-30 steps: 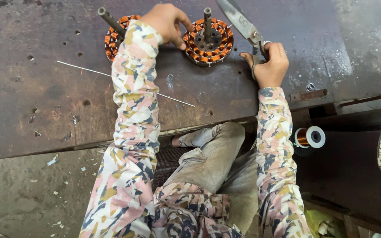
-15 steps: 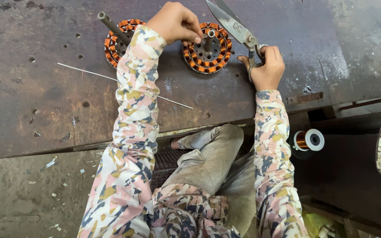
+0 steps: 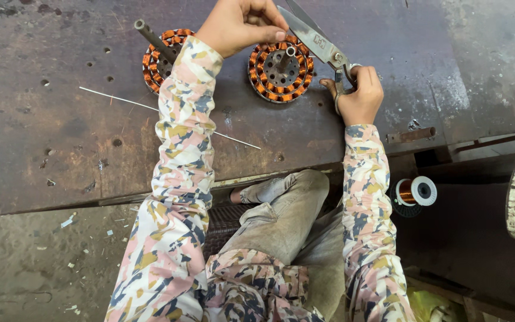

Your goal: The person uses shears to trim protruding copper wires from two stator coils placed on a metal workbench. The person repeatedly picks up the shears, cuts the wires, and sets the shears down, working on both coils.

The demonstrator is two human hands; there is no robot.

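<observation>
Stator (image 3: 280,71): heavy, rigid; copper windings fragile; hold by rim.
Left hand (image 3: 242,25): pinching stator's top edge.
Right hand (image 3: 359,95): gripping scissors (image 3: 317,40) beside stator.

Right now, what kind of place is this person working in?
Probably a small motor-repair workshop. Two round copper-wound coils sit on a worn metal workbench, the right hand holds big scissors, and a spool of copper wire lies lower down.
</observation>
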